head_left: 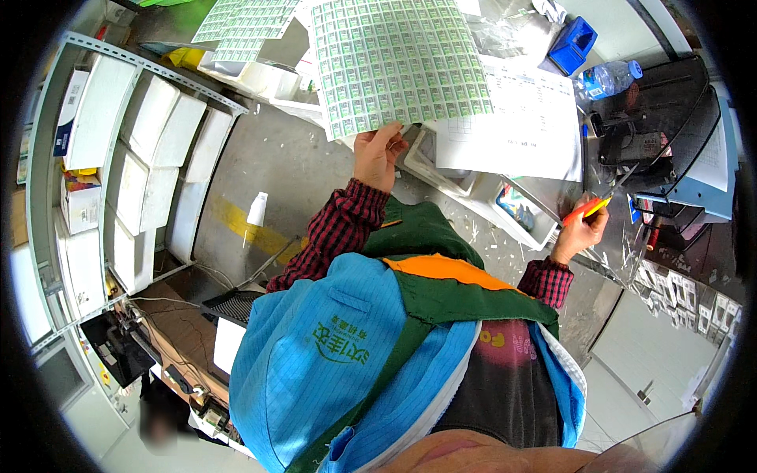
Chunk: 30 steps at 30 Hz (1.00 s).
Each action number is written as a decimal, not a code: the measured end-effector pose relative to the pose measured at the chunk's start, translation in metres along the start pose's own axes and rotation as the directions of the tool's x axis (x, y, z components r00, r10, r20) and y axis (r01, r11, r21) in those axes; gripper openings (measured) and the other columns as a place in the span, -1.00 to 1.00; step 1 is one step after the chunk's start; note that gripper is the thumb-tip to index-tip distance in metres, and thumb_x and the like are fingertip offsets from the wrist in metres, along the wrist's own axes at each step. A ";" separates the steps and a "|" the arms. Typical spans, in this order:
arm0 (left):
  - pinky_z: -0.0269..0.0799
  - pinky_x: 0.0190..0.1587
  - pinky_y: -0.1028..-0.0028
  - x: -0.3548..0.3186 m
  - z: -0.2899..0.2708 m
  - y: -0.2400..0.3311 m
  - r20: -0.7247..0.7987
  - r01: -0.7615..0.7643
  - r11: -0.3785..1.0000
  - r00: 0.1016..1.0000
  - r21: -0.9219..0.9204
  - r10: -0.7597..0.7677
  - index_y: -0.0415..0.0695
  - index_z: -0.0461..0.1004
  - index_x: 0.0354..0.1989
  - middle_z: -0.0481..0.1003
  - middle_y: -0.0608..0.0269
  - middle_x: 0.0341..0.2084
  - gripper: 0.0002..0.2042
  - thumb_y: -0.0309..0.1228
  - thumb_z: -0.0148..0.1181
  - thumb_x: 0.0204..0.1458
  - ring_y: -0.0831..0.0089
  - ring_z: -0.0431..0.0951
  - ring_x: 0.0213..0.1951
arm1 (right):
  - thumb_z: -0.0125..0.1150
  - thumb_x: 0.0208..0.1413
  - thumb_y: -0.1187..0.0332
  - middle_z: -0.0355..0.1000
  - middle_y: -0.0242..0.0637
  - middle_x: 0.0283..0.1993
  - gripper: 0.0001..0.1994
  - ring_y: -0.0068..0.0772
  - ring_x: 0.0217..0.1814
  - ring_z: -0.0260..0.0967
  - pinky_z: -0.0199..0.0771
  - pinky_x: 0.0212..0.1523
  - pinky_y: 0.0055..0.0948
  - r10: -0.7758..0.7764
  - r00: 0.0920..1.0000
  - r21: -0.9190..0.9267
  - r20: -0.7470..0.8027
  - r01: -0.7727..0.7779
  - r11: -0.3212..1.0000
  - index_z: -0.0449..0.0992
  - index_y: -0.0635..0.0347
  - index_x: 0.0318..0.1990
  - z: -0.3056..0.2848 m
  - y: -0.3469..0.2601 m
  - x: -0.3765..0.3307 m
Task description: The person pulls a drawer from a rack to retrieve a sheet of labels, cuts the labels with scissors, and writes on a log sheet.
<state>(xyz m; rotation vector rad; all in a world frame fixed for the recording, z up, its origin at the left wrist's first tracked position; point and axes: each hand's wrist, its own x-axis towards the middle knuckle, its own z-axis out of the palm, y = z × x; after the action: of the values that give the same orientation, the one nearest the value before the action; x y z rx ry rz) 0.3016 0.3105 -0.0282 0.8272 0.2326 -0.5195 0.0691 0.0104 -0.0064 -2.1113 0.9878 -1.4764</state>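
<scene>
My left hand [377, 158] pinches the lower edge of a large sheet of small green-and-white labels [402, 67]. The sheet hangs over the workbench and covers part of what lies beneath it. In my right hand [581, 233] are scissors [587, 210] with red and yellow handles, the fingers wrapped round them. Their blades point up and to the right, over the bench's right side. Between the hands a white printed paper [520, 126] lies on the bench, its upper left tucked behind the label sheet.
More label sheets [244, 27] lie at the far left. A blue tape dispenser [572, 46], a plastic bottle [609, 80] and a black mesh organizer [646, 126] stand at the right. White bins [524, 213] sit below the bench edge. Shelves of white boxes [154, 150] line the left.
</scene>
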 end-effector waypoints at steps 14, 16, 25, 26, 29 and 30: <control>0.43 -0.30 0.45 -0.010 0.021 0.003 -0.024 0.051 0.998 0.998 0.047 -0.050 -0.17 0.50 -0.36 0.50 0.33 -0.45 -0.92 -0.46 0.24 0.01 0.57 0.47 -0.42 | 0.18 0.11 0.48 0.42 -0.33 -0.22 -0.76 -0.54 -0.21 0.35 0.40 -0.19 -0.56 0.171 0.839 0.481 0.516 -0.450 0.752 0.37 0.30 -0.08 -0.022 -0.032 -0.043; 0.43 -0.33 0.46 -0.013 0.027 0.008 -0.037 0.052 0.998 0.998 0.045 -0.051 -0.19 0.50 -0.37 0.49 0.32 -0.47 -0.92 -0.47 0.25 0.00 0.55 0.46 -0.44 | 0.17 0.13 0.39 0.43 -0.26 -0.22 -0.71 -0.42 -0.20 0.39 0.44 -0.19 -0.46 0.223 0.536 0.373 0.814 -0.777 0.508 0.34 0.29 -0.04 -0.019 -0.052 -0.076; 0.47 -0.27 0.44 -0.029 0.021 0.020 -0.008 0.149 0.988 0.989 0.045 -0.149 -0.23 0.49 -0.31 0.49 0.30 -0.44 -0.89 -0.48 0.22 0.02 0.50 0.50 -0.37 | 0.20 0.06 0.06 0.43 0.05 -0.33 -0.60 0.14 -0.23 0.42 0.40 -0.29 -0.19 0.019 0.006 -0.016 1.000 -0.266 0.964 0.38 0.23 -0.16 0.006 -0.152 -0.097; 0.47 -0.26 0.44 -0.028 0.020 0.020 0.009 0.151 0.987 0.988 0.045 -0.152 -0.24 0.49 -0.29 0.49 0.29 -0.43 -0.88 -0.47 0.22 0.03 0.49 0.50 -0.36 | 0.20 0.06 0.07 0.43 0.04 -0.33 -0.60 0.13 -0.25 0.43 0.39 -0.29 -0.19 0.031 0.028 -0.021 0.999 -0.287 0.958 0.39 0.23 -0.16 0.008 -0.155 -0.103; 0.47 -0.20 0.43 -0.027 0.011 0.017 0.022 0.199 0.979 0.980 0.051 -0.200 -0.25 0.48 -0.24 0.50 0.26 -0.38 -0.83 -0.46 0.23 0.02 0.47 0.51 -0.32 | 0.19 0.07 0.09 0.43 0.03 -0.35 -0.62 0.12 -0.29 0.43 0.39 -0.31 -0.18 0.069 0.075 -0.038 0.995 -0.353 0.935 0.39 0.24 -0.16 0.016 -0.165 -0.121; 0.47 -0.18 0.43 -0.027 0.008 0.016 0.020 0.221 0.974 0.975 0.054 -0.223 -0.25 0.48 -0.22 0.50 0.25 -0.36 -0.81 -0.45 0.24 0.02 0.46 0.51 -0.30 | 0.19 0.07 0.11 0.44 0.02 -0.36 -0.63 0.12 -0.30 0.43 0.39 -0.32 -0.18 0.087 0.076 -0.052 0.993 -0.374 0.926 0.40 0.24 -0.16 0.018 -0.170 -0.125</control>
<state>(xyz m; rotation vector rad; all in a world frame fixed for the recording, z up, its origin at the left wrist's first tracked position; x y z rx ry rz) 0.2868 0.3234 -0.0021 0.8488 0.2904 -0.7486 0.1167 0.2161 0.0161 -1.9426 0.4562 0.2561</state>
